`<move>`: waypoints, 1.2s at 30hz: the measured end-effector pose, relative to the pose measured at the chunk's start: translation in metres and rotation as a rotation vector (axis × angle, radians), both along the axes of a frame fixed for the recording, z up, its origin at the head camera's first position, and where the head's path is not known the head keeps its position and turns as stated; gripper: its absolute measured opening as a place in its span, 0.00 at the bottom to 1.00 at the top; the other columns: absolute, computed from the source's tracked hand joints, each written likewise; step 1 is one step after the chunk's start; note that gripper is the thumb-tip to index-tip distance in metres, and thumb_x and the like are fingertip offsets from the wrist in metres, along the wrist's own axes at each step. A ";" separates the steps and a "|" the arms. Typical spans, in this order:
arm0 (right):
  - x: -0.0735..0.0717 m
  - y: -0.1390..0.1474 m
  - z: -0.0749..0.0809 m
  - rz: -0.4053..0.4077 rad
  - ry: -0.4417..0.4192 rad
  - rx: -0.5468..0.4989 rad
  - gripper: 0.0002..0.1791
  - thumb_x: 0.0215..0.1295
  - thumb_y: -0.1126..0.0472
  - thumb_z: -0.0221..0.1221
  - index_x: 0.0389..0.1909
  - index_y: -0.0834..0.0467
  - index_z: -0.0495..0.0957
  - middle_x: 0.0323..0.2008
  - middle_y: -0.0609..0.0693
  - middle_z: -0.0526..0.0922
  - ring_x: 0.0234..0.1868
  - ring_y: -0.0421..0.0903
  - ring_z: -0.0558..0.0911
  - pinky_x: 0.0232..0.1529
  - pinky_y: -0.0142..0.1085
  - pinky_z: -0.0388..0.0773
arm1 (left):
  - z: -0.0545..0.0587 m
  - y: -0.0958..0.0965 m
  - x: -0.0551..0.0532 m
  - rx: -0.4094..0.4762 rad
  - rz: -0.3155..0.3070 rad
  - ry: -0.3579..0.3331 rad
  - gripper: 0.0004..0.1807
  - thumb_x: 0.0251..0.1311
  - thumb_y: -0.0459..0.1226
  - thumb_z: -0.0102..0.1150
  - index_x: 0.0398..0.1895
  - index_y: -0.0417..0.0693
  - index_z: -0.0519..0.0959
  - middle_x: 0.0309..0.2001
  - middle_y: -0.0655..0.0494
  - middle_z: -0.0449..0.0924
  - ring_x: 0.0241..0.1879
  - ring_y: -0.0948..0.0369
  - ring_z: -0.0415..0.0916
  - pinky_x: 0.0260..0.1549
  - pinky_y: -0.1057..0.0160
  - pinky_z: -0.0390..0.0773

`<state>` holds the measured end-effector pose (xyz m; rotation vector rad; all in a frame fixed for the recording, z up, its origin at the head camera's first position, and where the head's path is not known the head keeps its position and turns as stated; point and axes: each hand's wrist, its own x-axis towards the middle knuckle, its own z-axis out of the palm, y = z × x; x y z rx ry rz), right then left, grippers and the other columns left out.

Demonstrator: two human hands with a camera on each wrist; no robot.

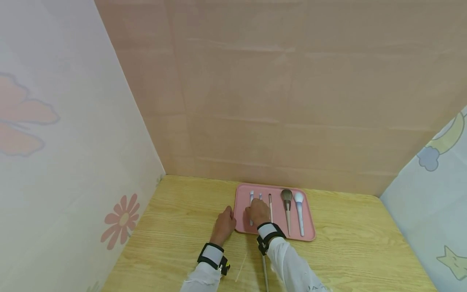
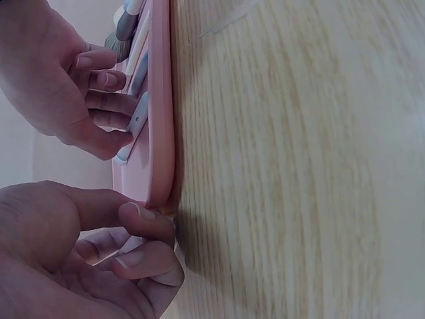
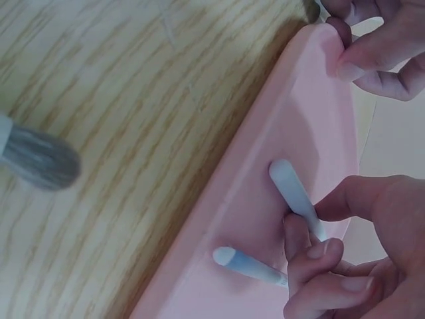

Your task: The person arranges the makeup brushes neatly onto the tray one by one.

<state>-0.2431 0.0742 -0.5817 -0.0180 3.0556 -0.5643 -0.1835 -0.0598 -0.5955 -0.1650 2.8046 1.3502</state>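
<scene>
A pink tray (image 1: 279,234) lies on the table, holding several makeup brushes in a row. My left hand (image 1: 224,224) grips the tray's near left corner, its thumb over the rim in the right wrist view. Over the left part of the tray, my right hand (image 1: 259,212) pinches the pale handle of the leftmost brush (image 3: 289,183) between thumb and finger. A second slim brush (image 3: 249,266) lies beside it, partly hidden by that hand. Farther right lie a thin brush (image 1: 270,200), a large brown-headed brush (image 1: 287,202) and a white-headed brush (image 1: 299,207).
Another brush with grey bristles (image 3: 43,156) is outside the tray; in the head view a thin handle (image 1: 265,271) shows below the right wrist. The wooden table (image 1: 350,235) meets a beige back wall (image 1: 292,101) and a patterned left wall (image 1: 80,121).
</scene>
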 end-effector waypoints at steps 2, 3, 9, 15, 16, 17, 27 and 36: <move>0.000 0.000 -0.001 0.003 0.014 -0.001 0.14 0.59 0.56 0.66 0.24 0.62 0.75 0.21 0.54 0.81 0.22 0.49 0.81 0.22 0.42 0.76 | 0.000 0.000 0.000 -0.009 -0.006 0.007 0.04 0.62 0.26 0.54 0.33 0.40 0.70 0.22 0.54 0.67 0.23 0.60 0.66 0.21 0.65 0.62; 0.000 0.000 -0.001 0.004 0.021 -0.002 0.14 0.59 0.56 0.66 0.24 0.62 0.76 0.21 0.54 0.81 0.22 0.49 0.81 0.22 0.42 0.76 | 0.000 0.000 0.000 -0.011 -0.008 0.010 0.04 0.62 0.26 0.54 0.32 0.40 0.70 0.22 0.54 0.67 0.23 0.60 0.65 0.21 0.65 0.62; 0.000 0.001 -0.003 0.018 0.040 -0.004 0.14 0.59 0.57 0.66 0.24 0.62 0.76 0.19 0.53 0.80 0.21 0.48 0.80 0.20 0.41 0.75 | -0.001 -0.001 -0.001 -0.012 -0.015 0.012 0.05 0.63 0.26 0.54 0.33 0.40 0.69 0.22 0.54 0.67 0.23 0.60 0.65 0.21 0.65 0.62; 0.001 0.002 -0.002 0.030 0.070 -0.010 0.14 0.59 0.58 0.66 0.23 0.62 0.75 0.19 0.53 0.79 0.20 0.48 0.80 0.20 0.41 0.75 | -0.004 0.000 -0.002 -0.020 -0.019 0.025 0.04 0.63 0.27 0.53 0.33 0.41 0.69 0.22 0.55 0.67 0.23 0.61 0.65 0.21 0.65 0.62; 0.002 0.002 -0.002 0.029 0.070 -0.011 0.13 0.59 0.58 0.66 0.23 0.62 0.75 0.19 0.53 0.79 0.20 0.48 0.80 0.21 0.41 0.75 | -0.004 -0.001 -0.002 -0.019 -0.018 0.025 0.04 0.63 0.27 0.53 0.33 0.41 0.69 0.22 0.55 0.67 0.22 0.61 0.65 0.21 0.65 0.62; 0.002 0.002 -0.001 0.030 0.071 -0.010 0.14 0.59 0.58 0.66 0.23 0.62 0.75 0.19 0.53 0.79 0.20 0.48 0.80 0.21 0.42 0.75 | -0.004 -0.001 -0.002 -0.020 -0.018 0.025 0.04 0.63 0.27 0.53 0.33 0.41 0.69 0.22 0.55 0.67 0.23 0.61 0.65 0.21 0.65 0.62; 0.002 0.000 0.003 0.033 0.055 0.001 0.14 0.59 0.57 0.67 0.24 0.62 0.75 0.20 0.54 0.80 0.21 0.49 0.81 0.22 0.42 0.76 | -0.002 -0.001 0.000 -0.022 -0.021 0.035 0.05 0.63 0.26 0.53 0.32 0.41 0.69 0.22 0.55 0.66 0.23 0.61 0.65 0.21 0.66 0.61; 0.001 0.002 0.001 0.054 0.005 -0.003 0.16 0.62 0.56 0.65 0.20 0.59 0.75 0.17 0.51 0.80 0.18 0.46 0.79 0.20 0.40 0.75 | 0.003 -0.002 0.003 -0.009 -0.041 0.071 0.04 0.62 0.24 0.52 0.32 0.37 0.68 0.21 0.55 0.65 0.22 0.61 0.63 0.19 0.66 0.59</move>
